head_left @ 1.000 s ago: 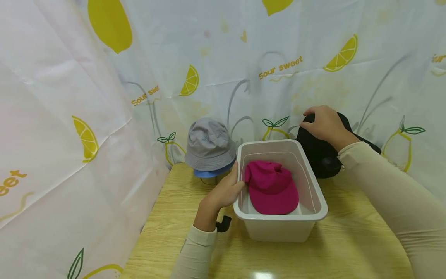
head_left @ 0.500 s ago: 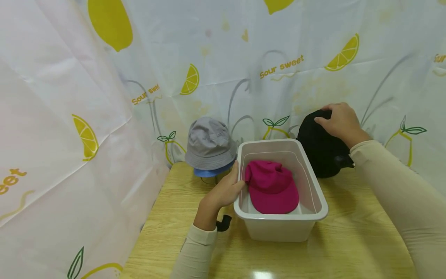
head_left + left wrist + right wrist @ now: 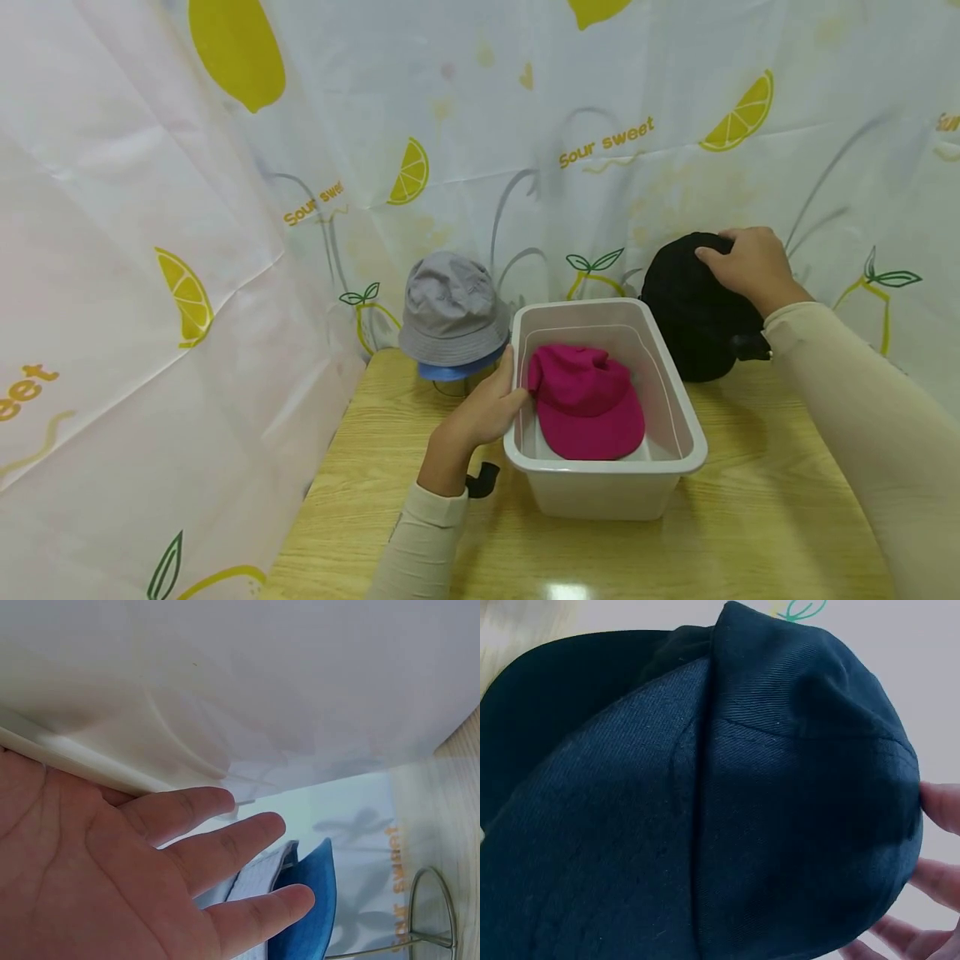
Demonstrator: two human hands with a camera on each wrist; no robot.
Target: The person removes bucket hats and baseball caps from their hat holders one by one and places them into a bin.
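Note:
In the head view my left hand (image 3: 483, 408) holds the left rim of a white plastic bin (image 3: 600, 492), thumb over the edge. The left wrist view shows its other fingers (image 3: 225, 851) spread and fairly straight under the rim. A magenta baseball cap (image 3: 588, 404) lies inside the bin, brim towards me. My right hand (image 3: 757, 267) grips the crown of a black baseball cap (image 3: 678, 292) behind the bin's right side. In the right wrist view, thumb and fingers touch the dark crown (image 3: 817, 795) at its right edge; a second dark brim (image 3: 570, 690) shows behind it.
Behind the bin on the left, a grey bucket hat (image 3: 453, 308) sits over a blue hat (image 3: 457, 371) on a wire stand (image 3: 431, 907). All stand on a wooden table (image 3: 360, 500). A lemon-print curtain (image 3: 480, 167) hangs close behind and on the left.
My right hand has moved right across the top of the black cap. The cap part that stuck out to the right no longer shows there. Left hand and bin have hardly moved.

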